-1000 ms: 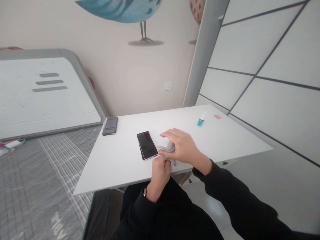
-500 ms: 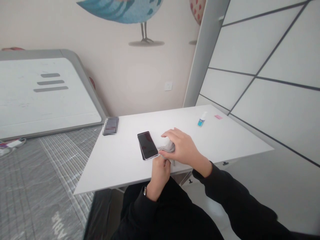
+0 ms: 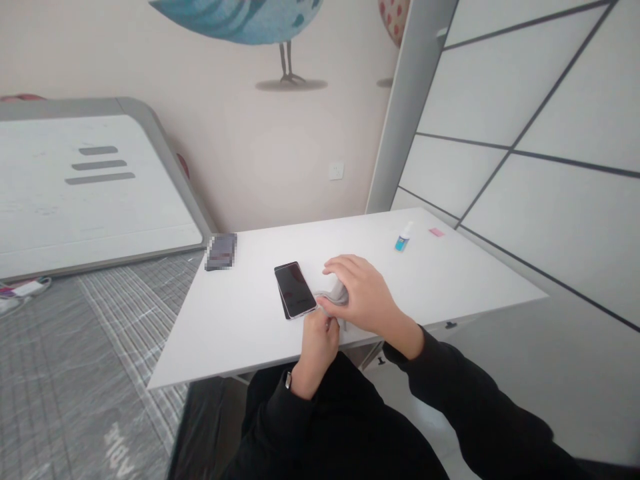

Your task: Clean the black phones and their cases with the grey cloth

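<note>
My right hand (image 3: 369,297) curls, thumb and fingers around a bundle of white cable (image 3: 339,294) above the near part of the table. Just below it, my left hand (image 3: 320,341) is closed in a pinch on the cable, with a short pale end hanging beside it. The pinched part is mostly hidden by the fingers. Left of both hands lies a black-screened smartphone (image 3: 295,290), face up. Under it, a second dark flat thing sticks out along its left side. The phone's lower corner is close to my left hand.
On the white table (image 3: 230,327) a small spray bottle (image 3: 402,240) with blue liquid lies at the back right, beside a pink slip (image 3: 437,232). A blurred dark item (image 3: 221,252) rests at the far left corner. A whiteboard (image 3: 100,213) leans behind, left.
Both hands hold nearly the same pose around the cable, with only slight shifts of the fingers. The phone stays where it was; the view has moved very slightly.
</note>
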Demonstrator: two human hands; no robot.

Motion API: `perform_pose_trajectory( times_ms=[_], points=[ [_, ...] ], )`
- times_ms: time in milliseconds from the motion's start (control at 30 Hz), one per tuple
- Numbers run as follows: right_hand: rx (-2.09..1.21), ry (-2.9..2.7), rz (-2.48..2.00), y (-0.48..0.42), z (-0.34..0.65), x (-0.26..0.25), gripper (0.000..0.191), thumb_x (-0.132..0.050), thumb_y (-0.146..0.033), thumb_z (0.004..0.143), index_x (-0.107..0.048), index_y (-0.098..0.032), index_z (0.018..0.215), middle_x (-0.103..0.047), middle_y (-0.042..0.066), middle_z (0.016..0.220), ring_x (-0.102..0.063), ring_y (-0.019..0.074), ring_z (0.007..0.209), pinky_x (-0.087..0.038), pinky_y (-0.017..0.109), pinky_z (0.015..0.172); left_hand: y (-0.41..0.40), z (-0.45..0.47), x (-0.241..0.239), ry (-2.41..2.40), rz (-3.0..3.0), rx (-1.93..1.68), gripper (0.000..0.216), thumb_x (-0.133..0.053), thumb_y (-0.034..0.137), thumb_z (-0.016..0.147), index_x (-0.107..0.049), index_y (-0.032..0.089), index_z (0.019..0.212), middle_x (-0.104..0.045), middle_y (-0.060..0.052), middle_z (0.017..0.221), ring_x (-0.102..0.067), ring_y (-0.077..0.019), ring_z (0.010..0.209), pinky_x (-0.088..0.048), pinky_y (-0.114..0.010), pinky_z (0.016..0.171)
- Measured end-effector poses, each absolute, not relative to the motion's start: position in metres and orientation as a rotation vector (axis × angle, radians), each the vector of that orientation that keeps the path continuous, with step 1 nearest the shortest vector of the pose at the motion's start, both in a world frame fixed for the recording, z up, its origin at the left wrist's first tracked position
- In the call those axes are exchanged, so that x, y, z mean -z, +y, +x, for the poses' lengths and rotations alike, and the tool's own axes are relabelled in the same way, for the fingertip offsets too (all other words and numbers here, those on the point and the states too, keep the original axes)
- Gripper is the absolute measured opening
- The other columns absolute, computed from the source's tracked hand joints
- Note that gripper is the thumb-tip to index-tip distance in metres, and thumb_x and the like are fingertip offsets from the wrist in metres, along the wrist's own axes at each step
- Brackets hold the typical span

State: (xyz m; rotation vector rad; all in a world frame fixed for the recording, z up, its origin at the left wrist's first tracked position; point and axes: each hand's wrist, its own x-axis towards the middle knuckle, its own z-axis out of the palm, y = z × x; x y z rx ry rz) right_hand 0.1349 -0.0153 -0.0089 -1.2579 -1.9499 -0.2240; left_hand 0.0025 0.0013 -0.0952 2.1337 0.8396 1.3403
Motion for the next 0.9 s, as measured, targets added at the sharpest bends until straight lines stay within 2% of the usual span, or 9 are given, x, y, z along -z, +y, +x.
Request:
perform_pose_trajectory(
  times_ms=[67, 200, 300, 400, 500, 633, 767, 833, 900],
  points=[
    [0.25, -2.018, -1.094, -0.017, 0.13, 0.01, 0.013, -0.052, -0.025, 0.094, -0.064, -0.019, 0.094, -0.074, 0.01, 0.097, -0.068, 0.027, 0.104, -0.052, 0.048, 0.097, 0.0, 0.002, 0.094, 0.832, 2.132, -1.335, 0.022, -0.041, 0.011, 0.082, -0.046, 0.021, 0.063, -0.056, 0.0, 0.056, -0.049, -0.0132, 0.05, -0.031, -0.025, 0.05],
    [0.296, -2.15, -0.931, -0.02, 0.128, 0.01, 0.029, -0.038, -0.012, 0.098, -0.065, -0.02, 0.093, -0.075, 0.005, 0.09, -0.07, 0.019, 0.09, -0.049, 0.043, 0.103, -0.003, 0.002, 0.095, 0.836, 2.132, -1.318, 0.024, -0.041, 0.014, 0.087, -0.05, 0.02, 0.065, -0.057, 0.0, 0.057, -0.047, -0.0127, 0.049, -0.029, -0.025, 0.049],
    [0.238, -2.106, -1.11, -0.017, 0.136, 0.009, 0.018, -0.053, -0.033, 0.097, -0.065, -0.02, 0.1, -0.075, 0.008, 0.094, -0.069, 0.024, 0.09, -0.048, 0.049, 0.103, -0.001, 0.003, 0.097, 0.84, 2.136, -1.318, 0.023, -0.042, 0.013, 0.083, -0.047, 0.021, 0.062, -0.053, 0.001, 0.053, -0.043, -0.0121, 0.046, -0.026, -0.025, 0.048],
    [0.179, -1.994, -1.244, -0.014, 0.143, 0.01, 0.036, -0.067, -0.053, 0.086, -0.063, -0.02, 0.1, -0.074, 0.011, 0.098, -0.069, 0.0291, 0.092, -0.049, 0.053, 0.101, 0.001, 0.003, 0.097, 0.842, 2.134, -1.329, 0.021, -0.042, 0.011, 0.079, -0.044, 0.021, 0.061, -0.05, 0.002, 0.052, -0.042, -0.0122, 0.046, -0.026, -0.025, 0.048],
    [0.209, -2.044, -1.117, -0.015, 0.138, 0.011, 0.015, -0.056, -0.034, 0.093, -0.062, -0.021, 0.091, -0.074, 0.009, 0.093, -0.069, 0.026, 0.097, -0.048, 0.048, 0.104, 0.0, 0.002, 0.096, 0.835, 2.13, -1.322, 0.022, -0.041, 0.012, 0.083, -0.048, 0.02, 0.063, -0.055, 0.0, 0.055, -0.046, -0.0129, 0.049, -0.029, -0.025, 0.049],
    [0.29, -2.145, -0.944, -0.018, 0.128, 0.011, 0.027, -0.039, -0.011, 0.094, -0.063, -0.022, 0.085, -0.074, 0.004, 0.084, -0.068, 0.0179, 0.082, -0.049, 0.041, 0.104, -0.003, 0.001, 0.094, 0.839, 2.128, -1.291, 0.026, -0.042, 0.018, 0.088, -0.05, 0.02, 0.063, -0.055, 0.0, 0.055, -0.046, -0.0125, 0.048, -0.029, -0.024, 0.049],
    [0.23, -2.05, -1.104, -0.017, 0.134, 0.014, 0.014, -0.053, -0.031, 0.094, -0.063, -0.021, 0.096, -0.073, 0.006, 0.09, -0.067, 0.0225, 0.087, -0.046, 0.051, 0.106, -0.002, 0.001, 0.095, 0.858, 2.128, -1.275, 0.025, -0.042, 0.017, 0.086, -0.051, 0.02, 0.063, -0.054, 0.001, 0.054, -0.044, -0.0123, 0.047, -0.029, -0.025, 0.049],
    [0.175, -1.923, -1.236, -0.016, 0.138, 0.016, 0.029, -0.063, -0.047, 0.088, -0.061, -0.02, 0.1, -0.072, 0.009, 0.099, -0.067, 0.028, 0.096, -0.039, 0.061, 0.11, 0.0, 0.001, 0.096, 0.862, 2.128, -1.276, 0.022, -0.042, 0.015, 0.083, -0.05, 0.02, 0.063, -0.053, 0.001, 0.054, -0.043, -0.0123, 0.048, -0.03, -0.025, 0.049],
    [0.166, -1.867, -1.259, -0.015, 0.137, 0.019, 0.03, -0.063, -0.049, 0.086, -0.06, -0.021, 0.097, -0.071, 0.011, 0.103, -0.066, 0.0308, 0.106, -0.036, 0.064, 0.111, 0.001, 0.001, 0.096, 0.862, 2.128, -1.273, 0.021, -0.042, 0.014, 0.082, -0.051, 0.02, 0.064, -0.055, 0.0, 0.055, -0.045, -0.0127, 0.049, -0.031, -0.025, 0.051]
  ],
)
